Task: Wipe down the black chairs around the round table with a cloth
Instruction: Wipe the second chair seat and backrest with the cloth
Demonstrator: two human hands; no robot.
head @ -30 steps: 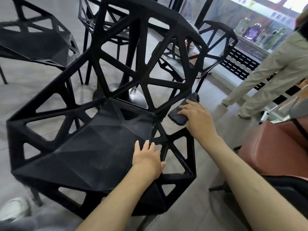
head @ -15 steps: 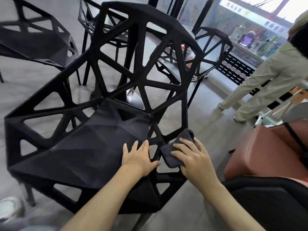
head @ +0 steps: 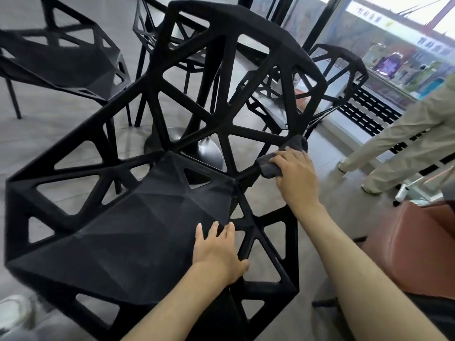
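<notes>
On near black lattice chair (head: 152, 217): left hand (head: 216, 252) flat, fingers straight, pressing seat's right edge; right hand (head: 295, 175) gripping dark grey cloth (head: 283, 158) against right backrest strut.

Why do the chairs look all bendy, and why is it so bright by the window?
Head view: the wide lens bends the nearest black chair and stretches the arms; daylight washes out the window at upper right; the edges blur, but the right hand and grey cloth stay fairly sharp.

Matt black plastic chair (head: 152, 232), soft grey fabric cloth (head: 275, 166), glossy metal table base (head: 209, 153).
</notes>
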